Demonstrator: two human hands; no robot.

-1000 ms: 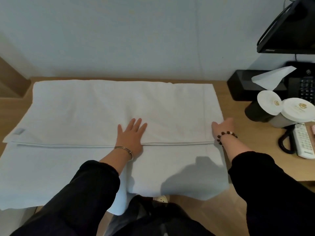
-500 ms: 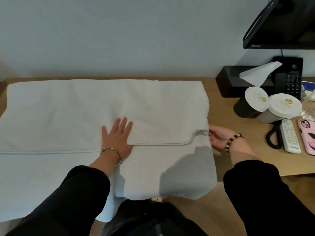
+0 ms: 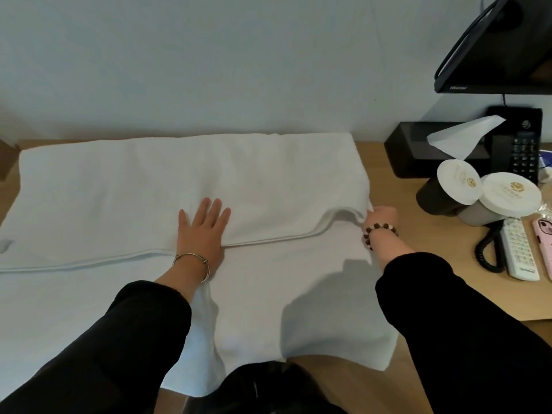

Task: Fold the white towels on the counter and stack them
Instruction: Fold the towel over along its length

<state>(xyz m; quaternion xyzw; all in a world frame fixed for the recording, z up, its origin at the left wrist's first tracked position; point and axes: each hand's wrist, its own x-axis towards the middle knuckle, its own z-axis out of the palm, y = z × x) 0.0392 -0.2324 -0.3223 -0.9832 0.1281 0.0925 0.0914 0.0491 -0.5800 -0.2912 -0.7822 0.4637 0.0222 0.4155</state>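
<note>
A large white towel [image 3: 125, 186] lies spread across the wooden counter [image 3: 397, 243], its upper layer folded so a hemmed edge runs left to right across the middle. The lower layer hangs over the counter's front edge. My left hand [image 3: 203, 231] lies flat with straight fingers on the hemmed edge near the middle. My right hand [image 3: 379, 218] pinches the right end of the upper layer and holds it raised a little off the lower layer.
At the right stand a black tissue box [image 3: 430, 150], two lidded cups [image 3: 484, 198], a black telephone [image 3: 522, 150], a white remote [image 3: 518, 249] and a pink phone [image 3: 543, 243]. A black monitor [image 3: 501, 46] hangs above.
My right hand has taken hold of the right end of the folded edge and lifted it. The left hand stays flat on the towel. The view has shifted right.
</note>
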